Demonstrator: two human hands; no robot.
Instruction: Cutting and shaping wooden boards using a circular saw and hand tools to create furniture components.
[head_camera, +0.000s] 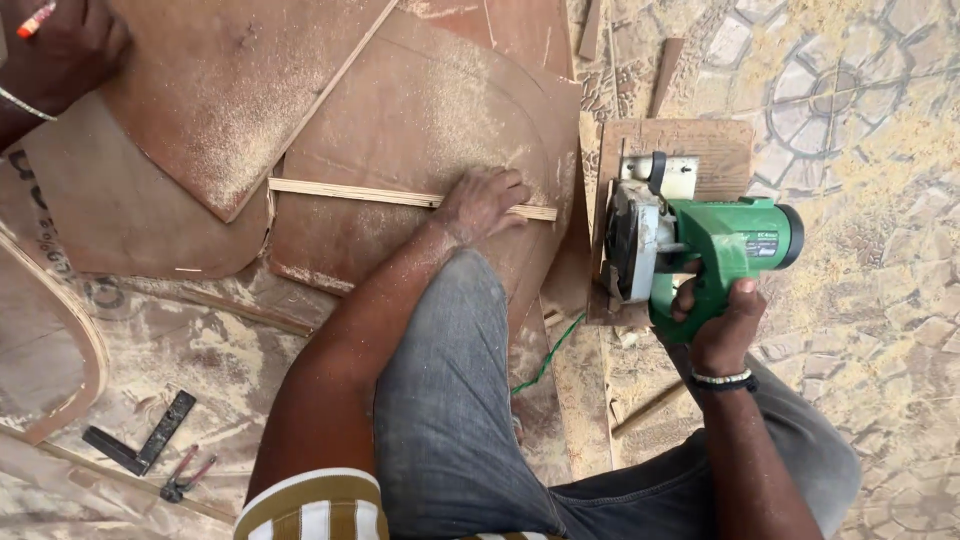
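Right hand is gripping the green saw; left hand is pressing flat on the wood strip. Fingers are sitting near the blade; a slip risks a cut.

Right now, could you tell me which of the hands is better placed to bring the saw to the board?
Probably the right hand: it grips the green circular saw. The left hand presses the wooden strip on the plywood board.
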